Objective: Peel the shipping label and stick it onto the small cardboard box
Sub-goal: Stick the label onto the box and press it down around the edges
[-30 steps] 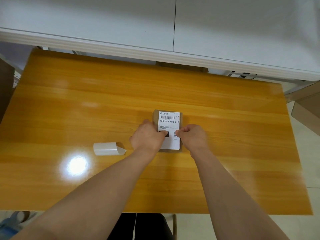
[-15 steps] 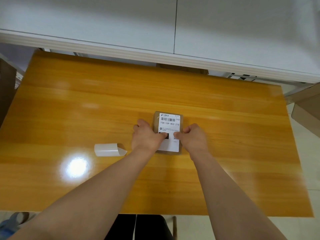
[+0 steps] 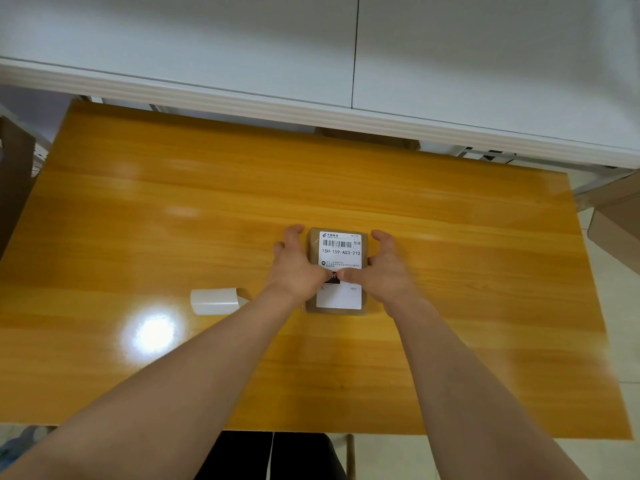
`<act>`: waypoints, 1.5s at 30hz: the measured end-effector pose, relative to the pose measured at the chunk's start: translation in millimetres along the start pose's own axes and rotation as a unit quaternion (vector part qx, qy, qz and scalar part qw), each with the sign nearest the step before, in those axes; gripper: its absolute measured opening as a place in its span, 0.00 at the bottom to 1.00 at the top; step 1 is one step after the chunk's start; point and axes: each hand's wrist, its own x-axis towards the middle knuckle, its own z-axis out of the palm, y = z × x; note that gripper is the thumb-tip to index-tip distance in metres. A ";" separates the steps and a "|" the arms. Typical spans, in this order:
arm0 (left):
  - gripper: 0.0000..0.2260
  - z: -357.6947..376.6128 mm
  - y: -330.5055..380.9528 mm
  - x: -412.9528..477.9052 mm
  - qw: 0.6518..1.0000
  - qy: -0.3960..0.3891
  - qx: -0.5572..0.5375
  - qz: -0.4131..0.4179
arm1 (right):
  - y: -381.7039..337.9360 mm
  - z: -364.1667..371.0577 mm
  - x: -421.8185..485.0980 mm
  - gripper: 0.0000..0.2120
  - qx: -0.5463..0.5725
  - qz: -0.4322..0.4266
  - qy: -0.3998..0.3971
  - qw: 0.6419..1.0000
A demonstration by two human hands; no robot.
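Observation:
The small cardboard box [image 3: 311,244] lies flat near the middle of the wooden table [image 3: 450,271]. A white shipping label [image 3: 340,251] with a barcode covers most of its top face. My left hand [image 3: 294,268] cups the box's left side, fingers spread, with the thumb pressing on the label's middle. On the other side my right hand [image 3: 384,268] does the same, and the two thumbs almost touch. The label's middle strip is hidden under the thumbs.
A curled white backing sheet [image 3: 216,301] lies on the table left of my left forearm. A white cabinet [image 3: 311,64] runs behind the table. Cardboard boxes [image 3: 616,216] stand off the right edge. A dark chair seat [image 3: 277,455] shows below the front edge.
Both hands have opened from loose fists into spread fingers that reach along the box's sides. The thumbs have slid together onto the label's middle. The box stays in place.

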 end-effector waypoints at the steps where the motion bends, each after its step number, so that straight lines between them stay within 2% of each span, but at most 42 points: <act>1: 0.47 -2.2 3.0 2.5 1.000 -0.012 0.006 0.019 | -0.8 -2.2 0.5 0.55 -0.005 -0.003 -0.007 1.000; 4: 0.51 -8.2 12.3 12.4 0.996 -0.068 0.044 0.040 | -4.4 -5.7 5.5 0.58 -0.022 -0.011 -0.020 0.999; 8: 0.49 -13.3 18.0 22.4 0.986 -0.119 0.108 0.032 | -11.5 -6.3 14.4 0.60 -0.071 -0.033 -0.053 0.995; 15: 0.42 -15.3 18.2 27.5 0.987 -0.118 0.101 0.037 | -15.8 -8.3 22.1 0.46 -0.086 -0.051 -0.041 0.994; 18: 0.35 -12.9 20.6 29.9 0.992 -0.100 0.070 0.019 | -15.1 -9.7 24.6 0.43 -0.081 -0.053 -0.051 0.994; 20: 0.31 -11.1 21.3 33.0 0.995 -0.087 0.054 0.009 | -15.1 -10.4 25.1 0.40 -0.065 -0.052 -0.056 0.995; 23: 0.26 -9.3 19.4 37.6 0.996 -0.088 0.029 -0.004 | -14.2 -10.4 27.4 0.26 0.001 -0.024 -0.045 0.999; 25: 0.23 -7.7 16.0 40.9 0.996 -0.086 0.020 -0.011 | -11.6 -9.7 29.8 0.21 0.053 -0.005 -0.036 0.998; 30: 0.13 -1.6 9.3 49.1 0.997 -0.058 -0.043 -0.027 | -1.6 -3.9 30.8 0.20 0.139 -0.001 -0.026 0.990; 34: 0.03 1.1 8.9 51.4 0.996 -0.041 -0.067 -0.045 | 0.3 -1.4 31.9 0.20 0.161 -0.008 -0.023 0.987; 37: 0.03 -1.6 13.1 49.2 0.997 -0.038 -0.050 -0.054 | 0.5 -1.5 32.5 0.20 0.160 -0.010 -0.029 0.987; 38: 0.07 -3.0 13.9 47.8 0.997 -0.054 -0.034 -0.051 | 0.3 -1.9 32.6 0.19 0.155 -0.011 -0.031 0.987; 41: 0.37 -9.2 17.1 36.2 0.988 -0.123 0.089 -0.002 | -1.0 -5.8 30.7 0.18 0.114 -0.017 -0.041 0.993; 42: 0.43 -10.0 18.5 32.3 0.981 -0.132 0.143 0.017 | -0.5 -7.4 29.1 0.19 0.101 -0.017 -0.050 0.993; 45: 0.47 -4.6 20.3 29.0 0.964 -0.125 0.230 0.045 | 5.2 -9.4 23.4 0.27 0.091 -0.027 -0.092 0.991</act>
